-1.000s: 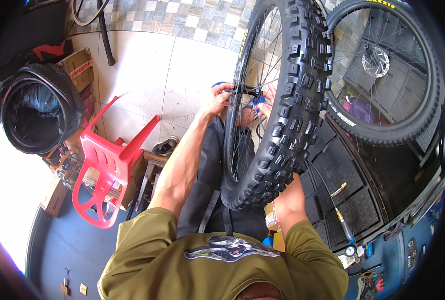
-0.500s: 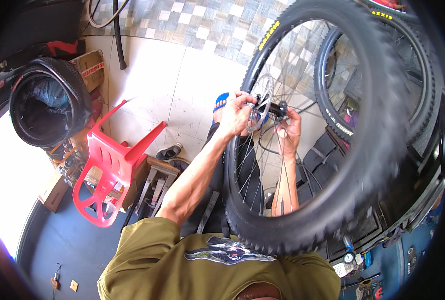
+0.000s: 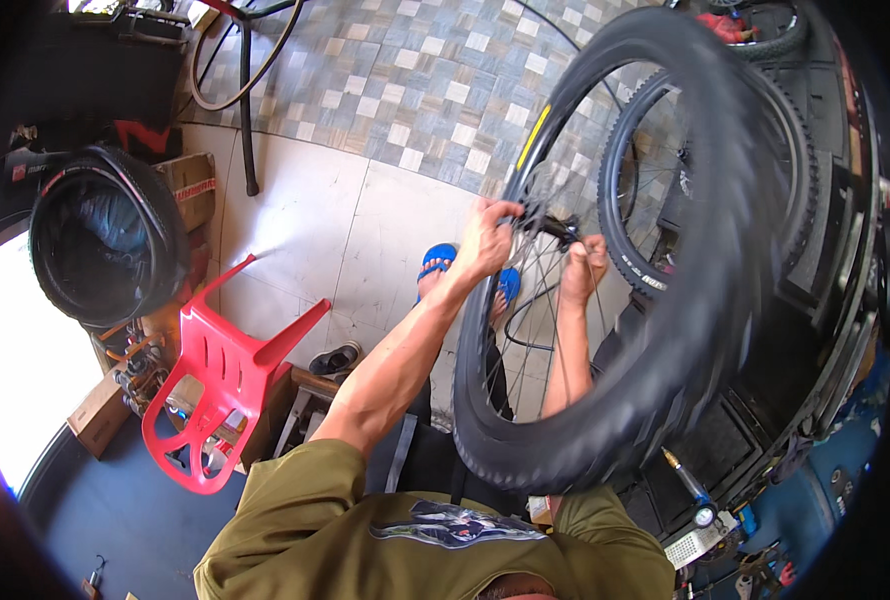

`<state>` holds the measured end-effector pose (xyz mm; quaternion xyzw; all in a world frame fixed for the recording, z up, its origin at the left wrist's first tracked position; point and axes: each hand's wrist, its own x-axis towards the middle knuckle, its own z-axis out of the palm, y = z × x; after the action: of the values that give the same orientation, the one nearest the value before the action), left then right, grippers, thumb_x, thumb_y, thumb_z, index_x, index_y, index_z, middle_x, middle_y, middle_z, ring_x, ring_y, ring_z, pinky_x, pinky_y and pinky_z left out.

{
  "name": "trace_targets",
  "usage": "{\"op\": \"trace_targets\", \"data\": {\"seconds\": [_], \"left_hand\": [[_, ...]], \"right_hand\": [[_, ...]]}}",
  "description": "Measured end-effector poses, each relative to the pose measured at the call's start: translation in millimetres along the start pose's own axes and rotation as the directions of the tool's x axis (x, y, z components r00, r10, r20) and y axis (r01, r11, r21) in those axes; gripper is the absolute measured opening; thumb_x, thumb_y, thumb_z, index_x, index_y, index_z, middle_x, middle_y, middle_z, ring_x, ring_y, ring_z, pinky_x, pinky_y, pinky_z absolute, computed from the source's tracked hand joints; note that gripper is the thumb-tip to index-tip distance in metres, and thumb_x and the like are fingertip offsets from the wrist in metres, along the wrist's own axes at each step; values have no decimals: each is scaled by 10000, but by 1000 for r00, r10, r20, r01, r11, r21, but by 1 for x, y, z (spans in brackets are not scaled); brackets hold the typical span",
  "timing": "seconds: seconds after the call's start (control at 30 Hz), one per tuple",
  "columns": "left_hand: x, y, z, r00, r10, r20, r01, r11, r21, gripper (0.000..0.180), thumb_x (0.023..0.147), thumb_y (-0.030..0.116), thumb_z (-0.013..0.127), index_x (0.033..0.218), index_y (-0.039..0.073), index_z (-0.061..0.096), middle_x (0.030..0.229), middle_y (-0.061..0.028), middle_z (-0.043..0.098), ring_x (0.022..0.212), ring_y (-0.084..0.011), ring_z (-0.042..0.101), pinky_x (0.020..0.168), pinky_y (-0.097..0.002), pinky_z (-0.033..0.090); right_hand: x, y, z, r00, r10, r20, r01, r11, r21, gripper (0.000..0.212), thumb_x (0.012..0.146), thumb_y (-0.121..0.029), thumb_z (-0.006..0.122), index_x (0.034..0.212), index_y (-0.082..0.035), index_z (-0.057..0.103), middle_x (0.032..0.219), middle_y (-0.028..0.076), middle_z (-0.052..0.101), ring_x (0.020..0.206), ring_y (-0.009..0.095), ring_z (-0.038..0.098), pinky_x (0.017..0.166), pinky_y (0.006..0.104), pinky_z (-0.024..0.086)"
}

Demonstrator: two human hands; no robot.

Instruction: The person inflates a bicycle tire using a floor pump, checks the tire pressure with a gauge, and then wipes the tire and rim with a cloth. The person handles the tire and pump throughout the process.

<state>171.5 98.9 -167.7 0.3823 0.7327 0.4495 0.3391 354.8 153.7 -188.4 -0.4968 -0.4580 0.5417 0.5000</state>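
Observation:
Held up in front of me is a bicycle wheel with a black knobby tyre, standing tilted, its right-hand tread blurred. At the near face of its black hub, my left hand is closed on the axle end beside the disc brake rotor. My right hand grips the hub's other end, fingers curled; its forearm shows through the spokes. The exact finger contact on both axle ends is partly hidden.
A second bicycle wheel stands behind on the right. To the left are a red plastic chair, black tyres and a cardboard box. Tools and a pressure gauge lie at lower right. A dark shoe sits on the tiles.
The yellow marking on the tyre has shifted around and the tread stays blurred, so the wheel is turning. Both hands remain at the hub. The whole view has shifted slightly.

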Motion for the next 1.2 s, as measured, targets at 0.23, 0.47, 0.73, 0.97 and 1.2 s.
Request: {"op": "trace_targets", "data": {"seconds": [0.23, 0.47, 0.73, 0.97, 1.2], "left_hand": [[-52, -122, -6, 710, -690, 140, 704, 704, -97, 286, 924, 132, 564, 1033, 112, 827, 632, -132, 658, 569, -187, 605, 569, -385, 488], [-42, -123, 7, 654, -735, 180, 730, 675, 103, 224, 979, 216, 646, 1013, 54, 796, 857, -72, 724, 789, -152, 636, 739, -360, 523], [-36, -106, 0, 609, -777, 161, 775, 626, 86, 248, 987, 295, 675, 1009, 91, 815, 857, -90, 748, 789, -178, 653, 748, -387, 527], [-42, -106, -5, 589, -794, 150, 786, 606, 119, 264, 961, 382, 692, 1046, 174, 830, 1011, -184, 784, 989, -338, 750, 931, -429, 559], [-38, -97, 0, 573, -808, 138, 803, 587, 103, 234, 945, 336, 712, 1031, 155, 832, 1010, -195, 784, 988, -351, 751, 929, -441, 558]], "right_hand": [[-4, -16, 64, 486, 853, -189, -825, 377, -421, 652, 885, -703, 711, 934, -55, 670, 644, -31, 416, 537, 115, 350, 514, 329, 246], [-25, 66, -2, 516, 851, -102, -792, 428, -435, 453, 922, -496, 660, 1028, -55, 659, 676, -2, 450, 505, 131, 382, 472, 333, 279], [-27, 80, -12, 549, 826, -128, -774, 445, -450, 269, 965, -259, 602, 1135, -56, 647, 712, 32, 489, 468, 150, 418, 423, 338, 316], [-35, 113, -23, 577, 808, -116, -776, 498, -388, 228, 994, -176, 539, 1180, -64, 608, 770, 26, 526, 451, 141, 407, 395, 344, 328], [-33, 135, -43, 579, 811, -83, -787, 530, -315, 239, 1034, -230, 583, 1219, -79, 569, 846, 10, 570, 442, 121, 392, 395, 315, 330]]}}
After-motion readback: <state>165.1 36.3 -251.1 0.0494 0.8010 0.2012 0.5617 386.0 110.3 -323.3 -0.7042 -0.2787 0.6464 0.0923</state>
